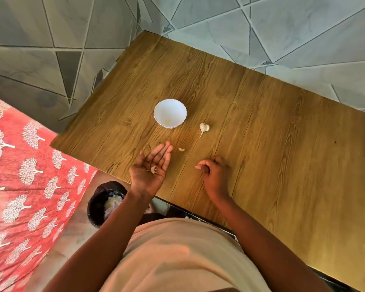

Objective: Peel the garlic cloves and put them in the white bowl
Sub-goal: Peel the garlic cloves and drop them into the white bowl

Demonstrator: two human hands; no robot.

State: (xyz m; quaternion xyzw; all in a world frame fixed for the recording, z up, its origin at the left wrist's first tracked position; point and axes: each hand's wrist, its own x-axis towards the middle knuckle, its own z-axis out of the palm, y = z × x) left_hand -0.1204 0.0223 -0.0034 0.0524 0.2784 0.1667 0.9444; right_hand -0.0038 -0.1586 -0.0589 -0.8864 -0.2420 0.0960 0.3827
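The wooden table [261, 133] carries a white bowl [170, 106], garlic head [204, 127] and 1 clove [181, 149].

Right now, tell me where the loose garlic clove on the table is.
In the head view, the garlic clove lies on the wooden table, just right of the left hand's fingertips, nearer the person than the white bowl.

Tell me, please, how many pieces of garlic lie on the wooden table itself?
2: a garlic head right of the white bowl, and a small clove beside the left hand. Scraps in that palem may be peel.
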